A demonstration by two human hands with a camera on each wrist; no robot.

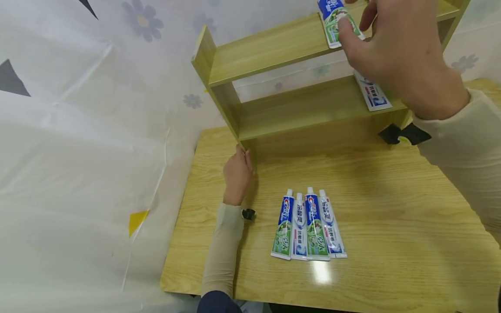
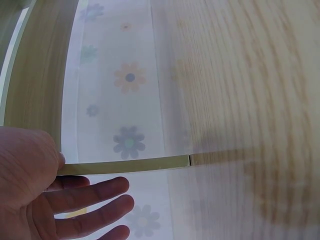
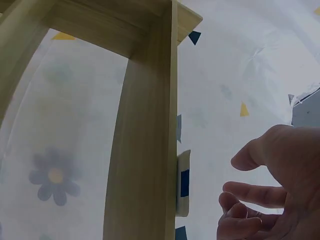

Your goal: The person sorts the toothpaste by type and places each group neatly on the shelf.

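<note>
Low on its left side panel, my left hand (image 1: 236, 176) pinches the wooden shelf (image 1: 270, 48); in the left wrist view the panel edge (image 2: 125, 166) runs between the thumb and the loosely extended fingers of that hand (image 2: 45, 195). A blue and green toothpaste tube (image 1: 337, 21) lies on the upper board. Over it is my right hand (image 1: 407, 56), thumb overlapping the tube in the head view. The right wrist view shows this hand (image 3: 280, 185) apart from the tube end (image 3: 183, 182), fingers relaxed and holding nothing.
A white and blue tube (image 1: 373, 95) lies on the lower board, partly behind my right hand. Several tubes (image 1: 315, 228) lie side by side on the wooden table (image 1: 391, 261), caps towards the shelf. A flower-patterned sheet (image 1: 78, 152) covers the wall.
</note>
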